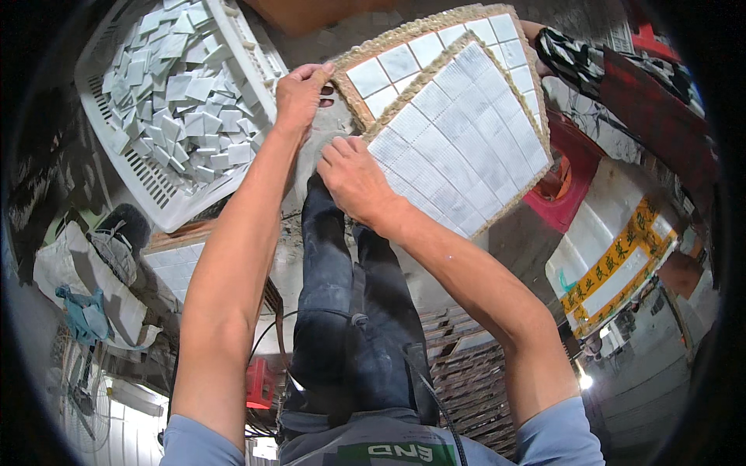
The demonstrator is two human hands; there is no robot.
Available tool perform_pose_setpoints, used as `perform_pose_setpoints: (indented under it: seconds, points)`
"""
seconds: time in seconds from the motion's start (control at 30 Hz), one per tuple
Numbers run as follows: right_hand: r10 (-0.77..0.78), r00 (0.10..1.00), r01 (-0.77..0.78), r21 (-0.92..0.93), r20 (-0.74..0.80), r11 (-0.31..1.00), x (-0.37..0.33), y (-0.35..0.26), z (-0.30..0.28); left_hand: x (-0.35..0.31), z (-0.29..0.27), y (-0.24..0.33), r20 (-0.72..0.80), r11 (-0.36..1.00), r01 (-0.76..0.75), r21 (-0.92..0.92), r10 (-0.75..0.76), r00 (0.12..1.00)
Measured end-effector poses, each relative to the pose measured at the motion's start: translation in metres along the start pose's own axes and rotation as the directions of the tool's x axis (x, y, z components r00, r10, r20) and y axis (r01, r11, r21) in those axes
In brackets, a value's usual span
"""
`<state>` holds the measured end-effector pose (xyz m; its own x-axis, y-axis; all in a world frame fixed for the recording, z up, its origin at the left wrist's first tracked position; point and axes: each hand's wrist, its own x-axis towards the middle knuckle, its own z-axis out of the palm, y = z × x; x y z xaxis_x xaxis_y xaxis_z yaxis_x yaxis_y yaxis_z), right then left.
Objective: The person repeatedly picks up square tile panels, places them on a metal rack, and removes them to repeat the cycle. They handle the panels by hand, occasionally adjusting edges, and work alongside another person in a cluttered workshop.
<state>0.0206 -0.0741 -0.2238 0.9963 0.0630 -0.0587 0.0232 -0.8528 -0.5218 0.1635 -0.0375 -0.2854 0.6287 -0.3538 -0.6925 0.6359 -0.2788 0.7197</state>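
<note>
A tilted board with a rough tan rim (420, 23) carries square white tiles in a grid. Overlapping its front is a second panel, a sheet of pale grey-white tiles (466, 132) with a fine ribbed surface and a rough edge. My left hand (301, 97) is closed at the rear board's left corner, thumb on the rim and fingers partly hidden below. Closer to me, my right hand (353, 175) has its fingers curled at the tile sheet's left corner; the fingertips are hidden.
At left stands a white plastic crate (167, 206) heaped with loose tiles (175, 93). Another person's patterned sleeve (571, 66) reaches the board's right side. A red stool (571, 186) and a white foam box (598, 225) with yellow tape are at right. More tiled panels (175, 268) lie beside the crate.
</note>
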Motion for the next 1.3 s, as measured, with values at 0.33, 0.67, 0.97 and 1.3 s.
perform_pose_setpoints:
  seconds: [0.33, 0.67, 0.97, 1.3]
  points:
    - [0.752, 0.508, -0.646, 0.392, -0.421, 0.655, -0.101, -0.017, -0.06, -0.037, -0.002, 0.014, -0.106, 0.999, 0.033, -0.004, -0.033, 0.994]
    - [0.954, -0.278, -0.366, 0.907, 0.108, -0.209, -0.268, 0.013, -0.001, -0.105, 0.044, -0.017, 0.04, 0.951, 0.186, 0.246, -0.202, 0.979]
    - [0.89, -0.305, 0.068, 0.94, 0.339, -0.335, -0.291, 0.003, -0.031, -0.118, 0.038, 0.003, 0.19, 0.962, 0.216, 0.165, -0.246, 0.95]
    - [0.802, -0.432, -0.03, 0.882, 0.413, -0.47, -0.294, -0.005, -0.038, -0.128, 0.037, 0.015, 0.105, 0.931, 0.204, 0.304, -0.245, 0.964]
